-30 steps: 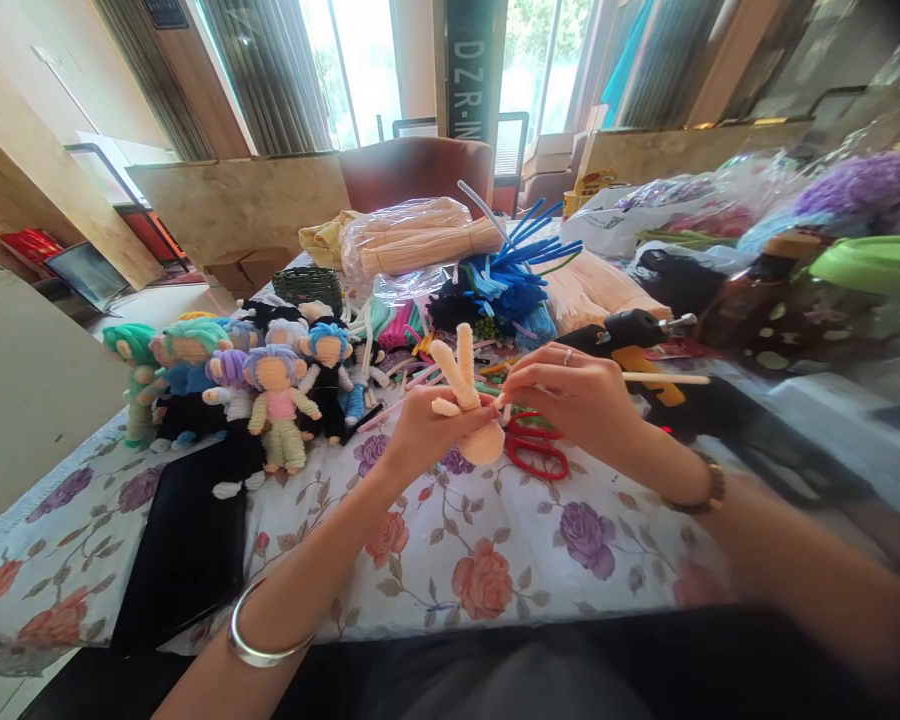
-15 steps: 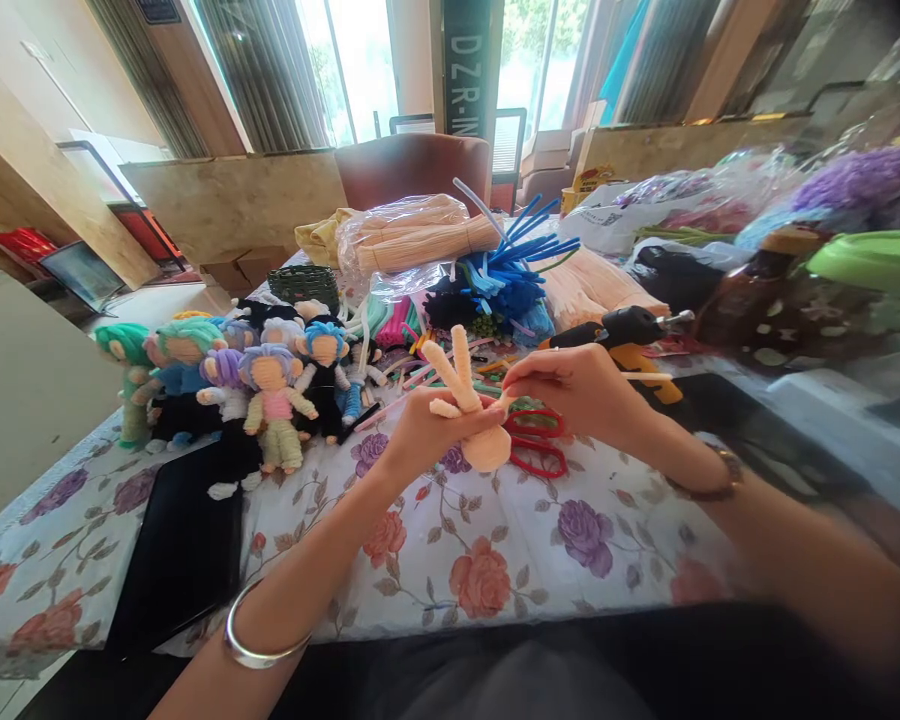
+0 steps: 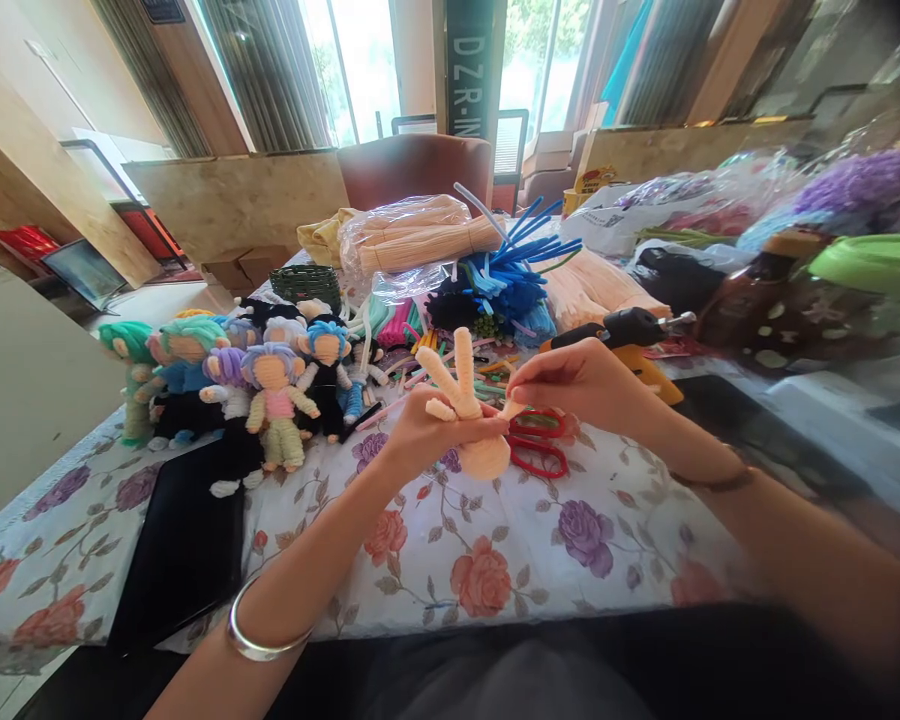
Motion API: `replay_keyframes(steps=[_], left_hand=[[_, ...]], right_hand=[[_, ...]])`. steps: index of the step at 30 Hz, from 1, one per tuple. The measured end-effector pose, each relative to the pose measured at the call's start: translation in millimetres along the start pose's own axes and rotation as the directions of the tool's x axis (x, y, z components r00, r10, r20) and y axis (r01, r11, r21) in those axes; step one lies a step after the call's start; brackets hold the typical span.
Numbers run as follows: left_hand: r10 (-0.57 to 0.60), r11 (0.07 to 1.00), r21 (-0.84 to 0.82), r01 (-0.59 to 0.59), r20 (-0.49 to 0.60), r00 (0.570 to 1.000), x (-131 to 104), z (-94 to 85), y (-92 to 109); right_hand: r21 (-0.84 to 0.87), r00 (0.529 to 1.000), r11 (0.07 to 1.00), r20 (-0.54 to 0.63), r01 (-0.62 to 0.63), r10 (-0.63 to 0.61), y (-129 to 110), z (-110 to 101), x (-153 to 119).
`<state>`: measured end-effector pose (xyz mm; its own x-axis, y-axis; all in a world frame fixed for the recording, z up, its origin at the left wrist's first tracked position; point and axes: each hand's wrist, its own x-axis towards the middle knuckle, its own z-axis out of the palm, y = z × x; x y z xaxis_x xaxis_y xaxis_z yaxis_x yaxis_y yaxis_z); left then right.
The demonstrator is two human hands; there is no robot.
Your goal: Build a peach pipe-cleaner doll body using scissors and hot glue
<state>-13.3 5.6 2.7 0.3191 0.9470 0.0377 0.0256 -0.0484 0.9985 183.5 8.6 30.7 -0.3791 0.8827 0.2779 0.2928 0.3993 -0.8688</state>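
Note:
My left hand (image 3: 427,432) is closed around a peach doll body (image 3: 463,388) made of fuzzy stems. Two long limbs point up from it, a short one sticks out to the left, and its round head hangs below my fingers. At the body's right side, my right hand (image 3: 562,385) pinches a short peach piece that stretches between both hands. Red-handled scissors (image 3: 540,458) lie on the table just beneath my right hand.
Finished dolls (image 3: 274,400) crowd the left of the flowered tablecloth (image 3: 457,540), beside a black tray (image 3: 184,540). Blue stems (image 3: 510,270) and wrapped peach bundles (image 3: 420,235) lie behind. A glue gun (image 3: 622,328), bags and a green-lidded jar (image 3: 870,265) stand right.
My right hand has turned slightly, and the thin light stick seen beyond it no longer shows. The doll body has tilted a little and its head sits slightly lower and further left.

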Motion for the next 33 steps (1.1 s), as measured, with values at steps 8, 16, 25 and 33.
replay_keyframes(steps=[8,16,25,33], left_hand=[[0.020,1.000,-0.016,-0.019,0.031,0.999,-3,0.5,2],[0.116,0.991,-0.042,-0.123,-0.151,0.982,4,0.1,-5],[0.147,0.988,-0.010,-0.153,-0.208,0.967,7,-2.3,-8],[0.137,0.987,-0.059,-0.147,-0.152,0.979,8,-4.0,-5]], right_hand=[[0.228,0.986,0.960,0.061,-0.164,0.154,-2,9,0],[0.067,0.991,0.990,0.060,-0.125,0.121,3,15,-2],[-0.350,0.993,0.934,-0.071,0.067,-0.097,-1,28,-9],[-0.690,0.903,0.670,-0.058,0.272,-0.426,3,30,-12]])
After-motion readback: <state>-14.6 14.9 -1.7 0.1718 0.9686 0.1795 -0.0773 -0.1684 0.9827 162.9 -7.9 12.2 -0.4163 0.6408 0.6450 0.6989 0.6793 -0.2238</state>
